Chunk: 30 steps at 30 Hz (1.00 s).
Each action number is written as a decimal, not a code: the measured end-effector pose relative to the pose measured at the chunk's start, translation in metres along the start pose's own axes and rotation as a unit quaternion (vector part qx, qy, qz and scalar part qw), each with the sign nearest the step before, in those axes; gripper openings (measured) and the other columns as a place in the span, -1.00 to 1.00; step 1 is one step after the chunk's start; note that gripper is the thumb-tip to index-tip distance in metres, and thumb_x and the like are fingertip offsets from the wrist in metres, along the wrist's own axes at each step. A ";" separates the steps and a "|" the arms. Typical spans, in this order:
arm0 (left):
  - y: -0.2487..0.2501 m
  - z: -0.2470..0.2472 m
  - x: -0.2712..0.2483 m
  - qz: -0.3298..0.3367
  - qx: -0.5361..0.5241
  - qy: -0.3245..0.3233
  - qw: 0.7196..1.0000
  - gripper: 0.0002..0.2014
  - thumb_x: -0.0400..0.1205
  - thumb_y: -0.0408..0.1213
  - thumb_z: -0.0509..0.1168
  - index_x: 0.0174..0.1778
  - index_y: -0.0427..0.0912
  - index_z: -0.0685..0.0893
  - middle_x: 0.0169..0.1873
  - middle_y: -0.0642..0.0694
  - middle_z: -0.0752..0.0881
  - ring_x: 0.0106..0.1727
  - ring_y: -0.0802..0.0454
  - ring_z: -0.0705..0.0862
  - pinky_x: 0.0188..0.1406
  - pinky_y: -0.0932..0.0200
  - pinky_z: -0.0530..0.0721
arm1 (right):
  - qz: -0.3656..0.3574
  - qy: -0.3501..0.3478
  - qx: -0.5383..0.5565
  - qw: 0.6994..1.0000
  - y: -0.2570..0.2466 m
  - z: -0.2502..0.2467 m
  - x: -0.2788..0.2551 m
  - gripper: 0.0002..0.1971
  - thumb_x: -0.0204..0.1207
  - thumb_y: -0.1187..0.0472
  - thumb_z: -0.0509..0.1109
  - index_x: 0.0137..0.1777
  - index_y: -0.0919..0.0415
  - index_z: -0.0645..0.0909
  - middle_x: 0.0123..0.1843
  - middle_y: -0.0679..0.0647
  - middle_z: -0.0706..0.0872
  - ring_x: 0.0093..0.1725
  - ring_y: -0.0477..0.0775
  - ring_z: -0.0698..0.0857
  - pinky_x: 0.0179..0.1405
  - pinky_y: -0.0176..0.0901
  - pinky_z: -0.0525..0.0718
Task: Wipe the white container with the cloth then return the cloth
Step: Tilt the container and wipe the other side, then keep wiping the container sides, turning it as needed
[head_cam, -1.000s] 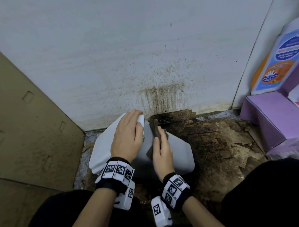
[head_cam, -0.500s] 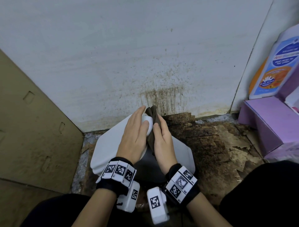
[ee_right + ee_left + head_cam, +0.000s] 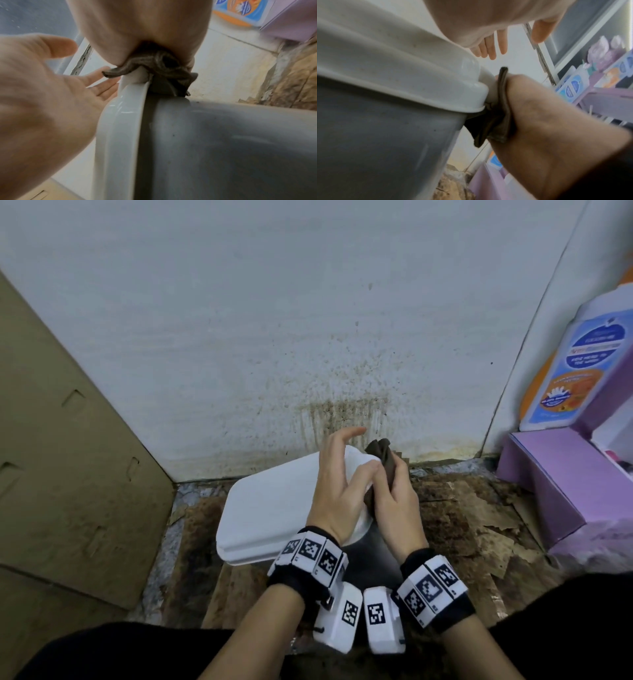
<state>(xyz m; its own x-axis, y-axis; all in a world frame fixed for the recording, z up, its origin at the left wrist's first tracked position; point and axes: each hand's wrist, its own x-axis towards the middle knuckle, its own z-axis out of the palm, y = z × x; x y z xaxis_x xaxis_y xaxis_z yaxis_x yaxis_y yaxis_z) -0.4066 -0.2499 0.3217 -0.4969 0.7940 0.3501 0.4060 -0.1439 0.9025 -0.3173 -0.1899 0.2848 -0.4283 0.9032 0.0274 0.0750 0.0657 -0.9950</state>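
The white container (image 3: 270, 508) lies on the dirty floor against the wall; its white lid (image 3: 385, 60) and grey body (image 3: 385, 135) fill the left wrist view. My right hand (image 3: 394, 498) grips a bunched dark brown cloth (image 3: 380, 455) and presses it on the container's far right corner, at the lid rim (image 3: 120, 128). The cloth (image 3: 154, 71) wraps over that rim, also seen as the cloth (image 3: 489, 121) in the left wrist view. My left hand (image 3: 337, 477) rests its palm on the lid, with straight fingers (image 3: 496, 44) raised off it.
A brown cardboard sheet (image 3: 68, 474) leans at the left. The white wall (image 3: 342, 302) behind is stained brown low down. At the right stand a purple box (image 3: 555, 484) and a detergent bottle (image 3: 575, 371). Peeling brown paper (image 3: 479, 525) covers the floor.
My right hand slid the cloth from the container's side up to its far corner. My left hand's fingers lifted off the lid and spread.
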 end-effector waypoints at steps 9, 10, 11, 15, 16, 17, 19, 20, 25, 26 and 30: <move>-0.041 -0.047 -0.016 -0.024 0.231 0.094 0.968 -0.73 0.74 -0.18 0.15 0.32 -0.09 0.59 0.29 -0.01 0.58 0.39 0.05 0.49 0.45 0.10 0.43 | -0.025 0.055 -0.099 0.993 0.024 -0.058 0.009 -0.51 0.77 -0.10 0.10 0.63 0.06 0.36 0.50 0.01 0.55 0.49 0.00 0.50 0.50 0.06 0.47; -0.053 -0.057 -0.020 -0.054 0.284 0.104 0.952 -0.69 0.72 -0.13 0.13 0.32 -0.12 0.58 0.28 -0.08 0.58 0.39 -0.05 0.49 0.45 -0.02 0.42 | -0.032 0.061 -0.115 0.991 0.029 -0.064 0.010 -0.51 0.77 -0.09 0.09 0.63 0.07 0.36 0.52 0.02 0.53 0.52 0.01 0.47 0.55 0.08 0.43; -0.063 -0.067 -0.024 -0.099 0.330 0.109 0.932 -0.66 0.73 -0.10 0.13 0.34 -0.16 0.57 0.30 -0.15 0.57 0.41 -0.15 0.47 0.46 -0.10 0.39 | -0.037 0.067 -0.132 0.988 0.035 -0.069 0.011 -0.51 0.78 -0.09 0.09 0.63 0.07 0.36 0.51 0.03 0.53 0.53 0.03 0.45 0.56 0.09 0.41; -0.089 -0.089 -0.048 -0.301 0.341 0.074 0.887 -0.49 0.77 0.02 0.11 0.54 -0.26 0.40 0.53 -0.31 0.37 0.58 -0.30 0.27 0.57 -0.21 0.23 | -0.039 0.081 -0.203 0.975 0.049 -0.091 0.016 -0.56 0.78 -0.06 0.08 0.54 0.12 0.43 0.35 0.12 0.59 0.45 0.16 0.47 0.45 0.07 0.42; -0.090 -0.089 -0.052 -0.324 0.307 0.066 0.893 -0.45 0.78 0.05 0.08 0.58 -0.24 0.36 0.56 -0.31 0.34 0.60 -0.29 0.26 0.58 -0.21 0.24 | -0.030 0.081 -0.214 0.973 0.051 -0.096 0.017 -0.56 0.78 -0.06 0.08 0.55 0.13 0.42 0.36 0.14 0.58 0.45 0.18 0.47 0.44 0.03 0.41; -0.090 -0.088 -0.055 -0.335 0.269 0.061 0.901 -0.44 0.78 0.08 0.06 0.60 -0.22 0.35 0.55 -0.28 0.35 0.60 -0.26 0.29 0.58 -0.19 0.27 | -0.017 0.079 -0.222 0.972 0.053 -0.101 0.017 -0.54 0.78 -0.06 0.08 0.57 0.15 0.40 0.40 0.16 0.57 0.48 0.19 0.45 0.45 0.04 0.39; -0.091 -0.082 -0.057 -0.331 0.219 0.050 0.916 -0.48 0.79 0.12 0.02 0.54 -0.17 0.43 0.44 -0.19 0.47 0.53 -0.18 0.42 0.46 -0.13 0.39 | 0.011 0.067 -0.237 0.969 0.058 -0.110 0.019 -0.47 0.76 -0.11 0.07 0.61 0.17 0.35 0.48 0.19 0.54 0.52 0.21 0.42 0.54 0.14 0.37; -0.090 -0.078 -0.058 -0.327 0.210 0.043 0.920 -0.50 0.79 0.12 0.02 0.49 -0.15 0.47 0.36 -0.14 0.53 0.47 -0.16 0.48 0.38 -0.09 0.44 | 0.021 0.059 -0.245 0.968 0.059 -0.114 0.021 -0.44 0.75 -0.15 0.06 0.63 0.16 0.34 0.50 0.21 0.53 0.53 0.22 0.42 0.55 0.20 0.38; -0.090 -0.070 -0.067 -0.320 0.160 0.025 0.934 -0.52 0.77 0.13 0.10 0.53 -0.06 0.40 0.34 -0.04 0.61 0.26 -0.03 0.60 0.21 -0.04 0.53 | 0.037 0.017 -0.237 0.971 0.050 -0.124 0.026 -0.44 0.75 -0.10 0.16 0.65 0.16 0.31 0.54 0.16 0.55 0.51 0.21 0.50 0.47 0.09 0.43; -0.091 -0.070 -0.068 -0.318 0.143 0.028 0.937 -0.52 0.77 0.12 0.12 0.53 -0.06 0.39 0.32 -0.02 0.62 0.24 -0.01 0.61 0.19 -0.02 0.55 | 0.039 0.014 -0.227 0.973 0.048 -0.124 0.025 -0.46 0.75 -0.06 0.18 0.65 0.17 0.32 0.54 0.15 0.55 0.51 0.19 0.50 0.46 0.05 0.43; -0.096 -0.076 -0.066 -0.306 0.086 0.033 0.948 -0.38 0.64 0.33 0.20 0.47 -0.01 0.40 0.32 0.03 0.61 0.32 0.00 0.62 0.36 -0.16 0.60 | 0.043 0.032 -0.180 0.982 0.045 -0.120 0.021 -0.45 0.74 -0.01 0.22 0.67 0.19 0.30 0.59 0.14 0.49 0.55 0.14 0.46 0.51 0.03 0.41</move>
<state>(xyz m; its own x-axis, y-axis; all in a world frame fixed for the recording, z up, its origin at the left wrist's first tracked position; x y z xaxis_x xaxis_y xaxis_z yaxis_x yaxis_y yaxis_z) -0.4714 -0.3332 0.2308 -0.7239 0.6587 -0.2051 0.1433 0.4343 0.8893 -0.2144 -0.1171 0.2520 -0.3492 0.9363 -0.0377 0.4267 0.1230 -0.8960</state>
